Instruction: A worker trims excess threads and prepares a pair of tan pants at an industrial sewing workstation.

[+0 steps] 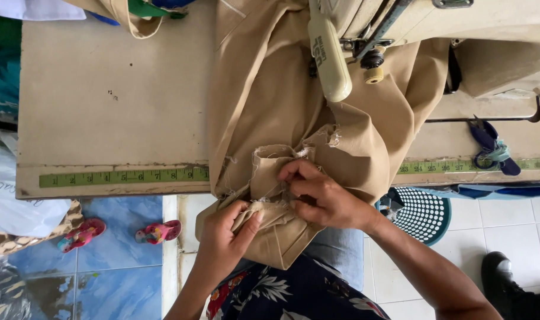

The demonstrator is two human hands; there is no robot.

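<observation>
At the left edge of my view: pale plastic bags [15, 201] and a patterned bundle on the blue tiled floor [113, 272], with a pair of small pink sandals [122, 232] lying loose just below the bench edge.

Bench [104, 101]: worn beige top, bare on this side. A green measuring tape [125, 176] is fixed flat along its front edge, so I judge lengths can be read off where cloth is laid.

Tan cloth [270, 101]: a large garment piece, draped from under the sewing machine across the bench and over its front edge onto the lap. Frayed raw edges are bunched at the overhang.

Left hand [222, 237]: closed on the lower fold of the tan cloth, thumb on top, apparently holding it taut from below.

Right hand [317, 195]: fingers curled and pinching the frayed seam edge just above the left hand, seemingly picking at or aligning it.

Sewing machine [335, 53]: cream head, overhanging the cloth.

Scissors [489, 148]: blue handles wrapped in teal cloth, resting on the bench near the tape's right stretch.

Lower right: a teal perforated basket [427, 213] on white tiles [507, 219]; a dark shoe [504, 275] at the corner.
</observation>
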